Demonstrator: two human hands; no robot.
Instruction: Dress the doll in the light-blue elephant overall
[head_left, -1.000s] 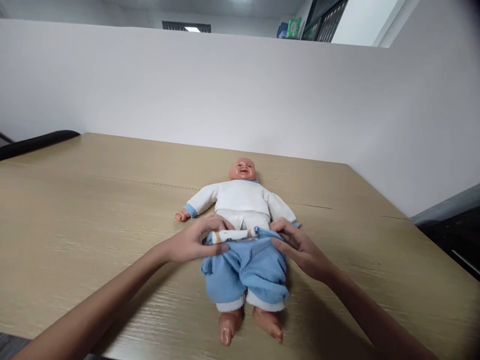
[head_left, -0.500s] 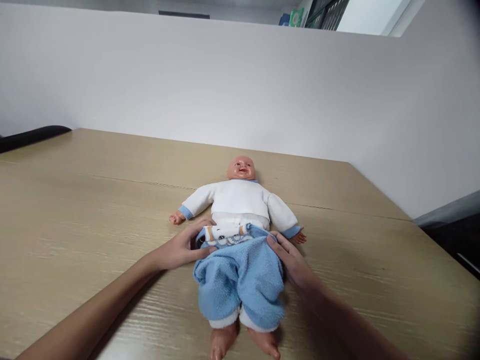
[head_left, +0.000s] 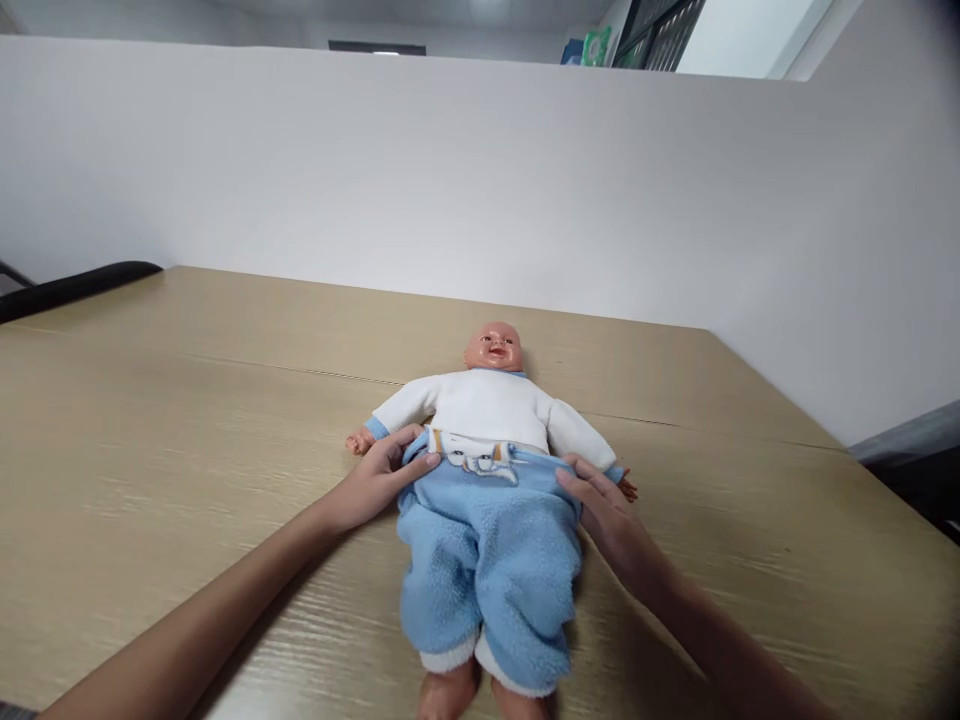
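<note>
A baby doll [head_left: 495, 347] lies on its back on the table, head toward the wall and bare feet toward me. It wears a white long-sleeved top [head_left: 489, 408] with blue cuffs. Fuzzy blue pants [head_left: 491, 530] with white hems cover its legs, and their waistband, with an animal-face print, overlaps the lower edge of the top. My left hand [head_left: 369, 484] pinches the waistband at the left side, thumb on the outside. At the right side my right hand [head_left: 609, 512] grips the waistband between thumb and fingers; some fingertips are hidden.
The wooden table [head_left: 225, 420] has seams running across it. A white partition wall [head_left: 450, 180] rises behind its far edge. A black curved object [head_left: 82, 288] stands at the far left edge, and a dark object [head_left: 915, 465] lies beyond the right edge.
Both hands have drawn the pants' waistband up toward the doll's chest and spread it flatter. The front print shows more fully, and the folded-over gap at the waist has closed.
</note>
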